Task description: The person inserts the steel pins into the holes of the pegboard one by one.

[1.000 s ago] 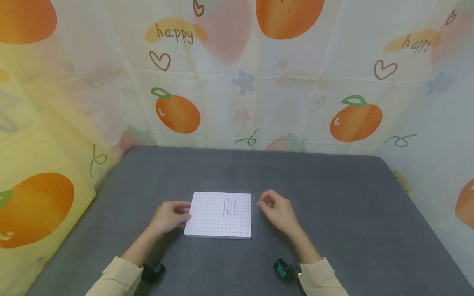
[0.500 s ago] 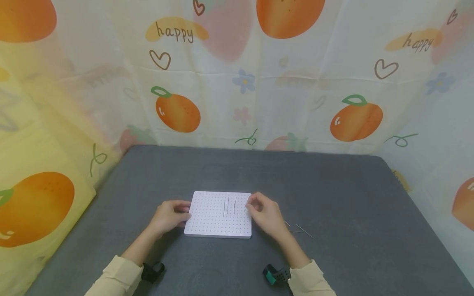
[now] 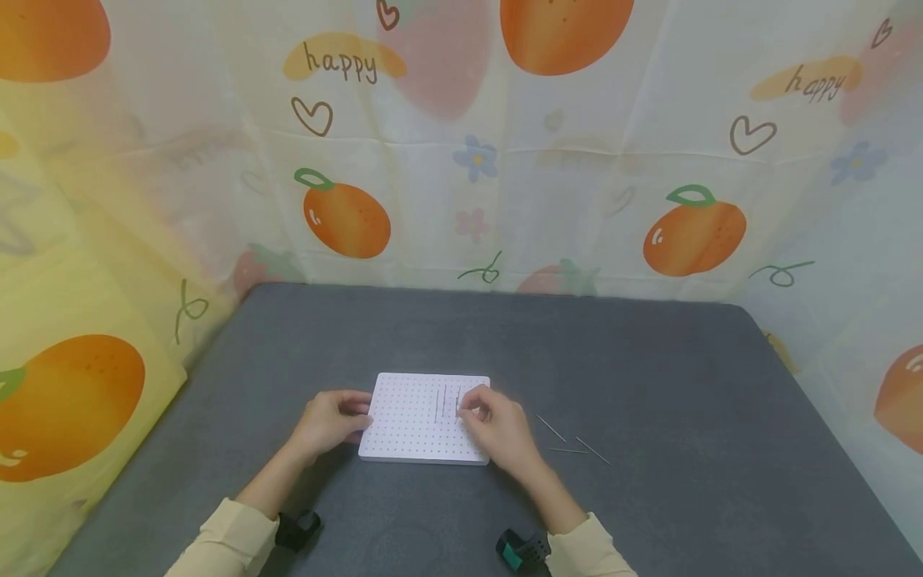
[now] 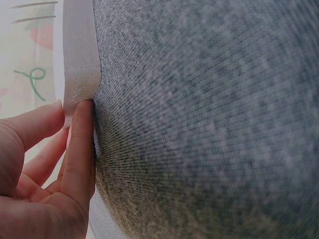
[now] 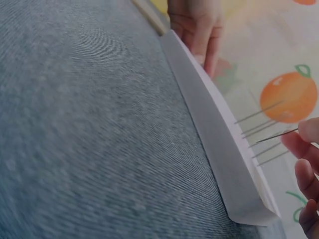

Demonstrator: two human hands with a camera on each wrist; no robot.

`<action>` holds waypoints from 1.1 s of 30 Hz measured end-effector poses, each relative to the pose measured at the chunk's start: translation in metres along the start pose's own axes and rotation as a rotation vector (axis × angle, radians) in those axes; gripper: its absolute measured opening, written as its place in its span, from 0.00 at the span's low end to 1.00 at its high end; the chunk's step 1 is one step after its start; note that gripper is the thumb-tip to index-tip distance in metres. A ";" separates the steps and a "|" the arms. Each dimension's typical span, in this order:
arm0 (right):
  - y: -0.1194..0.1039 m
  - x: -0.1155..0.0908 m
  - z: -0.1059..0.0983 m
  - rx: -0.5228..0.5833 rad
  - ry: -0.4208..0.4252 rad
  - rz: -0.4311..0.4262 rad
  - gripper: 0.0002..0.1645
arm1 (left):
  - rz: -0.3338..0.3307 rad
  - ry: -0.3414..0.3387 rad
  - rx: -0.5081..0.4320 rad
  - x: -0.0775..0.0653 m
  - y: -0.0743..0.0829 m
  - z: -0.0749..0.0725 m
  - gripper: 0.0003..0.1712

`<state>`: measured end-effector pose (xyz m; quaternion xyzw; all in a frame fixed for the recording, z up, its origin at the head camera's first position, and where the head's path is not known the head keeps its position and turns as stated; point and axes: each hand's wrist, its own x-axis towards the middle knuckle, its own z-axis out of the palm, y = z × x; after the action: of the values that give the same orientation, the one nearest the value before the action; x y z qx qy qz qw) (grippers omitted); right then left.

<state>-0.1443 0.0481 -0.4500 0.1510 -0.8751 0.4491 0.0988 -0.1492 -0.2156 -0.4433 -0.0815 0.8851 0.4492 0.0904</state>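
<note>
A white board with rows of small holes (image 3: 404, 438) lies on the dark table, with several thin metal needles (image 3: 436, 406) standing upright in it. My left hand (image 3: 328, 421) grips the board's left edge; the left wrist view shows the thumb on the upper side and fingers against the side wall (image 4: 82, 55). Over the board's right part, my right hand (image 3: 501, 425) pinches one more needle (image 5: 274, 136) between thumb and fingertips. In the right wrist view this needle slants beside the standing needles (image 5: 258, 112), its tip close to the board. Whether the tip touches a hole cannot be told.
Three loose needles (image 3: 593, 450) lie on the grey tabletop (image 3: 685, 401) right of the board. A patterned curtain (image 3: 433, 200) hangs behind the table. Black wrist straps (image 3: 297, 531) show at both sleeves.
My right hand has moved left from beside the board to over its right part, uncovering the loose needles on the table. The left hand and the board stay in place.
</note>
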 end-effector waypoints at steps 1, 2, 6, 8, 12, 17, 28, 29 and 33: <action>0.000 0.000 0.001 -0.010 -0.005 -0.008 0.05 | -0.003 0.001 0.000 0.000 0.000 0.000 0.21; 0.000 0.000 0.002 -0.022 -0.008 -0.016 0.05 | -0.004 0.002 0.000 0.000 0.001 0.000 0.21; -0.001 -0.001 0.006 -0.046 -0.010 -0.055 0.04 | 0.005 -0.001 0.001 -0.001 0.001 0.000 0.21; -0.001 -0.001 0.007 -0.048 -0.005 -0.069 0.04 | 0.012 -0.004 -0.004 -0.001 0.000 -0.001 0.21; 0.000 -0.002 0.010 -0.044 0.000 -0.087 0.04 | 0.018 -0.012 -0.010 -0.002 0.000 -0.001 0.22; 0.002 -0.003 0.012 -0.054 -0.021 -0.098 0.05 | 0.011 -0.013 -0.008 -0.002 0.001 -0.002 0.22; 0.001 -0.004 0.016 -0.119 -0.024 -0.137 0.06 | -0.003 -0.014 -0.014 -0.001 0.001 -0.001 0.21; 0.001 -0.004 0.016 -0.124 -0.025 -0.137 0.06 | -0.004 -0.014 -0.018 -0.001 0.001 -0.001 0.21; 0.001 -0.004 0.017 -0.154 -0.030 -0.143 0.06 | -0.010 -0.013 -0.030 0.000 0.001 -0.001 0.21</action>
<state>-0.1415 0.0358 -0.4615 0.2115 -0.8953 0.3702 0.1287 -0.1490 -0.2159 -0.4421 -0.0844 0.8772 0.4626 0.0972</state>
